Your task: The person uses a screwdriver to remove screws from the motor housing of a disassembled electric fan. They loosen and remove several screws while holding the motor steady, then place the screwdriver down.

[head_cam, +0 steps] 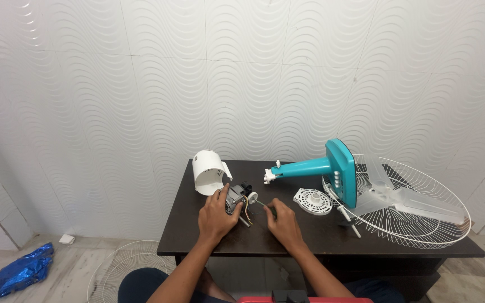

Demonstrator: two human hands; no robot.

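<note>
Left hand [215, 216] has its fingers wrapped around the small fan motor [237, 197], pinning it to the tabletop [310, 238] so it can't roll. Right hand [283, 223] fingers pinch a thin screwdriver [262, 204] just beside it.

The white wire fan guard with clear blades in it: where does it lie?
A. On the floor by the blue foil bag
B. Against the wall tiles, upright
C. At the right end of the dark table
C: the white wire fan guard rests on the dark table, overhanging its right end.
</note>
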